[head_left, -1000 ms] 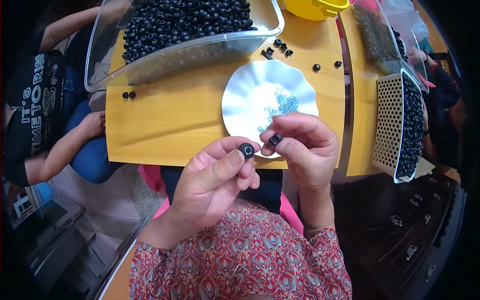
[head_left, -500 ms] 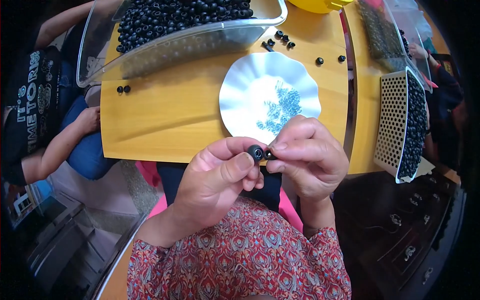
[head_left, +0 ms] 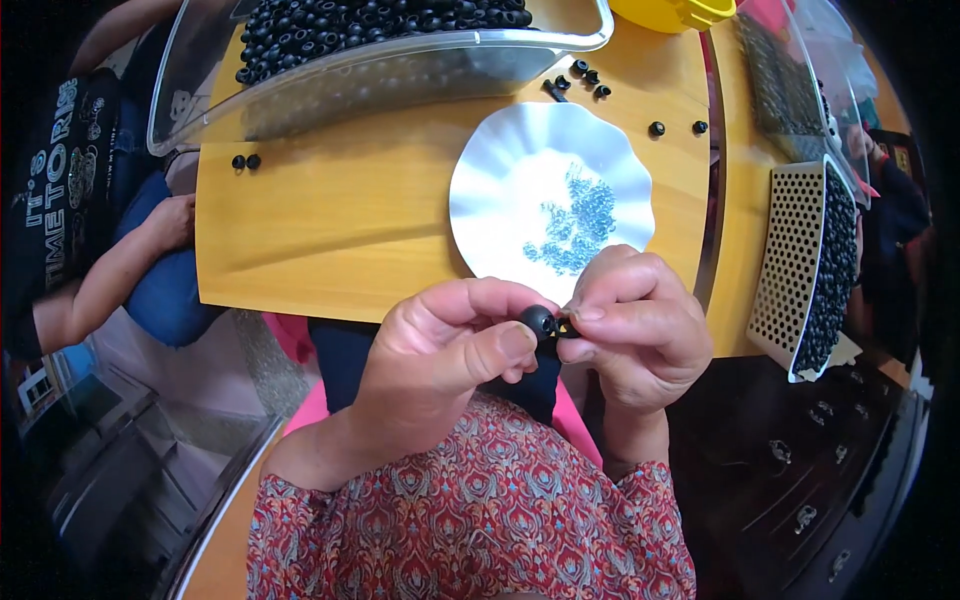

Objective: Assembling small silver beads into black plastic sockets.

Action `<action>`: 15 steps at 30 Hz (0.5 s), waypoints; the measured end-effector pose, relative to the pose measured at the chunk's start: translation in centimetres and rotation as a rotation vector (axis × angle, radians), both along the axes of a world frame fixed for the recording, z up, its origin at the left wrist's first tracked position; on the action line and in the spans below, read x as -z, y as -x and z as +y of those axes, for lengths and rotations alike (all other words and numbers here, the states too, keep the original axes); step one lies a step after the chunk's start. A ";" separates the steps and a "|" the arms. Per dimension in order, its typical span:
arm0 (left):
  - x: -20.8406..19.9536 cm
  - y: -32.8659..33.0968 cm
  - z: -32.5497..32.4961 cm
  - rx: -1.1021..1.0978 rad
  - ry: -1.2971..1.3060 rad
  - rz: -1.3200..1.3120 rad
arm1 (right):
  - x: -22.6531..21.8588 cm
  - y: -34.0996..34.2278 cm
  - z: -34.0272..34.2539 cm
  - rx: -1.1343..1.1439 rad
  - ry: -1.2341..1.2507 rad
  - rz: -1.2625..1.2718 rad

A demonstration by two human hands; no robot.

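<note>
In front of my chest, my left hand (head_left: 445, 345) pinches a round hollow black plastic piece (head_left: 537, 321) between thumb and forefinger. Close against its right side, my right hand (head_left: 640, 325) grips a smaller black part (head_left: 566, 329) showing a little yellowish glint; its far end is covered by my fingertips. Whether the two parts touch or are joined, I cannot tell. Just beyond my hands lies a white plate (head_left: 490, 150) with a wavy rim. A loose heap of tiny shiny bits (head_left: 580, 225), perhaps little springs, rests in it.
A clear plastic bin (head_left: 400, 55) of black hollow pieces stands at the back left. Several loose black parts (head_left: 592, 77) lie behind the plate, and two black pieces (head_left: 246, 161) lie at left. A perforated white basket (head_left: 795, 260) and a yellow container (head_left: 680, 12) are at right. A person's arm (head_left: 120, 250) rests at left.
The round piece in my left hand has turned, so its hole now faces the part in my right hand. Both hands sit slightly further right in the picture, and the whole view has shifted a little.
</note>
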State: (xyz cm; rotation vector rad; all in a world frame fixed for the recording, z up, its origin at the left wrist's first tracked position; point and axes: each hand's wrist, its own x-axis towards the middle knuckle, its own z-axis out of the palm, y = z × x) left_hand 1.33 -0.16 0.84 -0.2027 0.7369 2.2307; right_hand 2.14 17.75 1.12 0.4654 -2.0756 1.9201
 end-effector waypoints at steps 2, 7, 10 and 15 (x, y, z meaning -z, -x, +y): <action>-0.1 0.0 0.0 0.000 -0.002 0.011 | 0.0 0.0 0.0 -0.008 0.053 -0.049; -0.8 0.1 0.2 -0.008 0.033 0.009 | 0.3 -0.3 -0.2 0.065 0.066 -0.034; -0.9 0.1 0.4 -0.015 0.054 0.017 | 0.4 -0.5 0.1 0.035 0.118 -0.048; -1.0 0.0 0.5 0.012 0.083 0.026 | 2.7 -0.3 -0.6 -0.098 0.526 -0.096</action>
